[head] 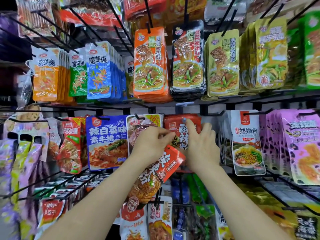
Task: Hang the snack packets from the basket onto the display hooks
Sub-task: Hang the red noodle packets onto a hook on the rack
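Gripped in the curled fingers of the left hand (150, 144): a tilted red glossy plastic snack packet (164, 168), upper edge hidden under the palm, exact hold hard to make out. Just right, pressed by the right hand (200, 146), fingers straight: a hung stack of red packets (178, 126), index tip at the pale-tipped hook (183, 120).

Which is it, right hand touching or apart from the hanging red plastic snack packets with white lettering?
Touching. The head view shows the right hand lying with straight fingers on the hanging red plastic snack packets.
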The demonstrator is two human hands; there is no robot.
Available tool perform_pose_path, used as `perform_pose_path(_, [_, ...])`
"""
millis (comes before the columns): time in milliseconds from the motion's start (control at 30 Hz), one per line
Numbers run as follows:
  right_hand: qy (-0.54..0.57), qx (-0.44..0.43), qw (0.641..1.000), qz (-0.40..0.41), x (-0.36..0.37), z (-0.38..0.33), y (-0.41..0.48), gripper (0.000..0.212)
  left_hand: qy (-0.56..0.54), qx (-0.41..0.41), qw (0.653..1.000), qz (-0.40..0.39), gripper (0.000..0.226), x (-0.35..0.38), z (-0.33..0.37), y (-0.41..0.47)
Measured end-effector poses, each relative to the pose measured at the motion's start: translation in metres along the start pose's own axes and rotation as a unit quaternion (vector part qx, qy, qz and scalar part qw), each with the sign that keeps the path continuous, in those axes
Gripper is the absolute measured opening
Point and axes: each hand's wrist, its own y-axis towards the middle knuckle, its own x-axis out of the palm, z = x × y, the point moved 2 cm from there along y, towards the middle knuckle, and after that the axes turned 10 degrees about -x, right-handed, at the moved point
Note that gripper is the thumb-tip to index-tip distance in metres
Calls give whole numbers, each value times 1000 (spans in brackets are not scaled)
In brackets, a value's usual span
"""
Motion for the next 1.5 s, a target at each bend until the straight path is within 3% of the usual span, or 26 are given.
perform_pose_path(133, [-15,17,1000,11,-2,2,-6,89,-57,8,996,63,45,-8,-3,-8])
perform_pose_path(233, [131,-10,989,66,-22,7,-21,53,-72,45,986,143,49,-19,-1,-12])
perform_pose_path(267, [241,-12,967,81,-30,7,-29,38,-76,57,981,168,48,-22,1,-14])
perform_pose_path(333, [487,3,873,29,-43,-5,-47,26,-86,77,972,207,43,-26,8,-19])
perform_pose_path(367, [563,-1,826,-10,-44,-15,-55,29,-99,82,967,219,39,-27,12,-22])
perform_pose_path(433, [597,-33,801,9,-37,-26,-62,40,-131,81,964,216,33,-26,19,-25])
perform_pose_path(567, [558,-47,811,171,-38,-22,-60,35,-254,31,962,95,28,-18,16,-28])
perform_pose_path(667, [485,-71,844,218,-45,-15,-55,27,-335,50,941,26,9,-14,16,-35])
perform_pose_path(767, [474,-56,850,222,-47,-15,-47,27,-310,98,944,63,27,-12,21,-36])
perform_pose_path(967, [418,-35,878,232,-51,-7,-33,22,-204,150,958,133,22,-8,31,-26])
perform_pose_path(1167, [343,-49,909,229,-51,-3,-25,27,-185,138,963,137,21,0,28,-17])
perform_pose_path(1333, [296,-43,934,195,-46,-2,-23,33,-154,91,980,92,26,5,23,-14])
perform_pose_path(1500, [280,-48,948,140,-33,8,-18,45,-38,115,988,93,43,7,19,-15])
